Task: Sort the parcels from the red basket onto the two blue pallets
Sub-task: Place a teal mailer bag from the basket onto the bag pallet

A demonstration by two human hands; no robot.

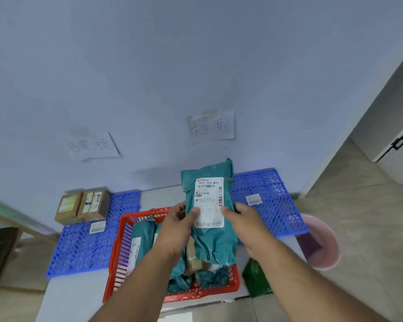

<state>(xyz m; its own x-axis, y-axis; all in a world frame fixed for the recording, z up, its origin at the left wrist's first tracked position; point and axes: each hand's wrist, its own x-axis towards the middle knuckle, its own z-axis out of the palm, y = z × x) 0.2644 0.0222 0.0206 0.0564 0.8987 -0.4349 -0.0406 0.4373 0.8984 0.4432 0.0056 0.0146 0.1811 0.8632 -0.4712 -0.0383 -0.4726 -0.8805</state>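
Note:
I hold a teal mailer bag parcel (213, 238) upright above the red basket (121, 252), its white shipping label facing me. My left hand (177, 228) grips its left edge and my right hand (247, 223) grips its right edge, thumbs on the label. More teal bags (142, 242) and a brown box (193, 259) lie in the basket. The left blue pallet (79, 249) carries two cardboard boxes (83, 206) at its back and a loose label (97, 227). The right blue pallet (277, 205) bears only a white label (254, 200).
Two handwritten paper signs (92, 146) (211, 126) are taped to the wall, one above each pallet. A pink bucket (323, 242) stands at the right of the right pallet. A dark green box (256, 278) sits by the basket's right corner. A grey cabinet (391, 126) stands far right.

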